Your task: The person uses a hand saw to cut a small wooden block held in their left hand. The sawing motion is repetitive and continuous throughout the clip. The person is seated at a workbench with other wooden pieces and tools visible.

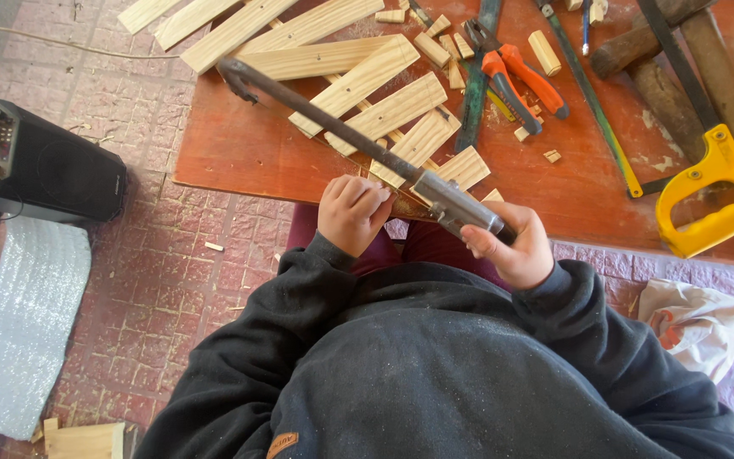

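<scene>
Clamping our right grip round the hacksaw handle, our left grip closes over a workpiece we cannot see, at the desk edge, six o'clock.

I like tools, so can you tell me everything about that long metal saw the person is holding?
The hacksaw looks like a dark, worn metal frame, long and thin, with a hooked far end and a grey metal handle. It lies slanted across the red-brown board, above pale wooden slats. The right hand grips its handle near the board's edge. The left hand is curled beside it, seemingly pressing on wood under the frame. The blade itself is hard to make out.
</scene>
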